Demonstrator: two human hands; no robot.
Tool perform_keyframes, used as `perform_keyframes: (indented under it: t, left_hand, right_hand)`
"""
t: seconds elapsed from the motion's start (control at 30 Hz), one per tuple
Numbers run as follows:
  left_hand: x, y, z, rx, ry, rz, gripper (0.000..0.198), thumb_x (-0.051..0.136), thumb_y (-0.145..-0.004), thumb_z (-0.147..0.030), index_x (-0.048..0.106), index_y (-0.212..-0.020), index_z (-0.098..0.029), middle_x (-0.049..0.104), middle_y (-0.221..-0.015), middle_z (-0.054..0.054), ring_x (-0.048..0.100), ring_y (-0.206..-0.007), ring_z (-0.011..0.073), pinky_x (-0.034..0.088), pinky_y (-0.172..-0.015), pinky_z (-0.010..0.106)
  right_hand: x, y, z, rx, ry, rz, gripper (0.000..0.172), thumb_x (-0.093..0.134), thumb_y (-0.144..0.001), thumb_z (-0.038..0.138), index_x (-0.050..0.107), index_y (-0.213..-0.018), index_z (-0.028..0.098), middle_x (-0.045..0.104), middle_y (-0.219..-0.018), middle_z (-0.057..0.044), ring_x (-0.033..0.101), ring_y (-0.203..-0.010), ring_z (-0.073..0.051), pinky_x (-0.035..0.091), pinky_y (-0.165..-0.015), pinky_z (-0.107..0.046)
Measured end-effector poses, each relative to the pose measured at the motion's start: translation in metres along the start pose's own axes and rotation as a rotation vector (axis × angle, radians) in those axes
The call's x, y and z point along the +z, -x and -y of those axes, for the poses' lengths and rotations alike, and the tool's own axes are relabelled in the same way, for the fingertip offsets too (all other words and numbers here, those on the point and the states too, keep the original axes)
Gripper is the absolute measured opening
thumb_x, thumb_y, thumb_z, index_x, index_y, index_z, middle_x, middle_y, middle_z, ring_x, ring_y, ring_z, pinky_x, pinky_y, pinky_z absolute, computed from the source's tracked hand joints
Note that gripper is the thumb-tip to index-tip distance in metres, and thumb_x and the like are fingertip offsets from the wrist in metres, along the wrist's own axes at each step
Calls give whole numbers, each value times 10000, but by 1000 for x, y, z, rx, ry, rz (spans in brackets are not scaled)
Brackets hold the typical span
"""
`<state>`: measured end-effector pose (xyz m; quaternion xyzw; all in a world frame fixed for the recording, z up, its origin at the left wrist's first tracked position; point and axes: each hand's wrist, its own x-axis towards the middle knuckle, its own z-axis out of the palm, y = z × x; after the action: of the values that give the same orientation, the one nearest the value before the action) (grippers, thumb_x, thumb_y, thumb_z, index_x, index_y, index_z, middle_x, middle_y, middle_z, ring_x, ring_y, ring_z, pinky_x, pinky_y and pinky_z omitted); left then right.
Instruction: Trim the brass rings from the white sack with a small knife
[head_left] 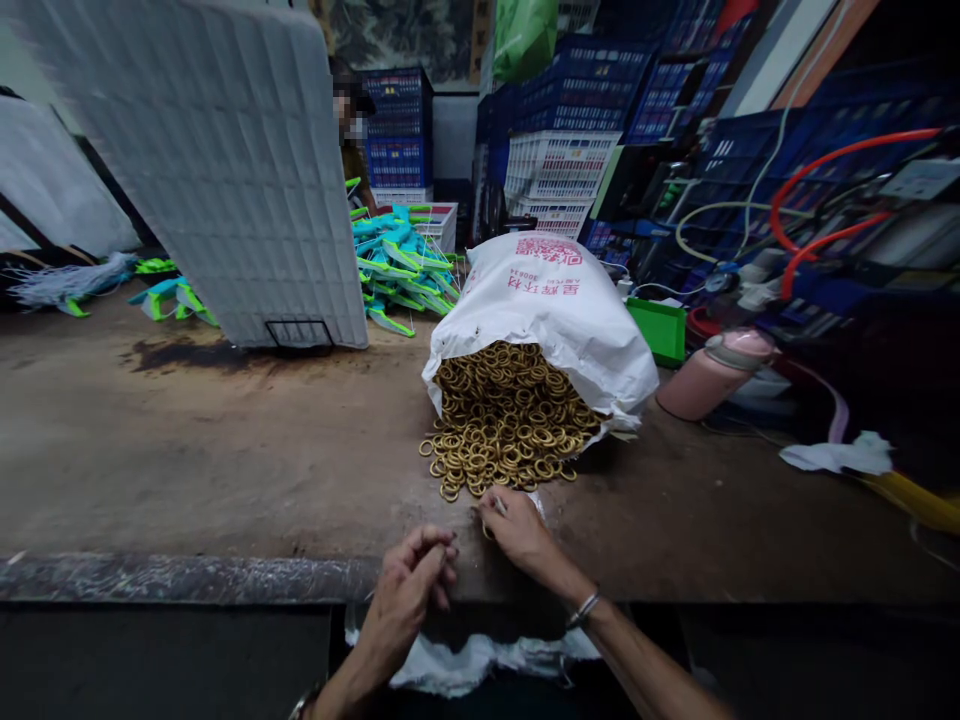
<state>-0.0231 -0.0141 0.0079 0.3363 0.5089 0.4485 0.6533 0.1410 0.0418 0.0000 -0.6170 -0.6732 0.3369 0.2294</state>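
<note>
A white woven sack [551, 300] with red print lies on its side on the worktable. From its mouth spills a heap of brass-coloured rings [510, 425]. My right hand [517, 525] is at the near edge of this heap, thumb and fingers pinched on one ring [486, 530]. To its left, my left hand [412, 580] hovers over the table's front edge. Its fingers are loosely bent and apart, and I see nothing held in them.
A tall pale padded panel [247, 180] stands on the table [225, 450] at left. Behind it are green-and-blue plastic pieces [405, 260] and a person. A pink bottle [716, 375], a green tray [660, 330] and red hoses [795, 210] are at right. Stacked crates [562, 165] fill the back.
</note>
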Motion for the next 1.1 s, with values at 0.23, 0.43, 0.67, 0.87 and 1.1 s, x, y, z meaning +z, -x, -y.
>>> perform_keyframes:
  t: [0.23,0.43,0.67,0.87,1.1]
  left_hand:
    - [24,-33,-13,208,-164,38,339,579,-719,-348,573,-989,-142,579,-769,32,523,-591,109,397,-433,170]
    - [36,-39,-18,115,-163,177,246,555,-728,-368,598,-787,-134,497,-550,-39,423,-435,61,352,-403,160]
    - [30,-45,-10,41,-123,123,223,599,-687,-359,544,-700,-144,476,-508,-59,384,-377,42,320,-349,143]
    - [30,-45,-10,-75,101,72,249,634,-639,-290,537,-825,-156,453,-475,-89,335,-343,28,238,-330,128]
    - [30,-43,-9,-201,341,163,164,643,-630,-233,547,-728,-142,502,-551,-52,376,-382,22,241,-347,131]
  right_hand:
    - [-12,9,-7,212,-805,233,206,526,-689,367,410,-670,197,264,-500,116,163,-388,-35,140,-375,-184]
    - [-18,15,-1,230,-994,334,271,598,-652,391,421,-707,193,318,-543,115,153,-373,-10,146,-376,-169]
    - [-11,16,3,101,-536,66,177,517,-712,333,440,-645,189,381,-555,72,338,-480,-62,292,-466,-186]
    - [-9,28,12,-297,-133,-45,97,467,-767,185,503,-855,202,564,-784,7,503,-690,-112,379,-655,-215]
    - [-1,29,10,-358,-48,-65,158,436,-763,113,513,-860,209,576,-789,-1,519,-713,-120,376,-673,-215]
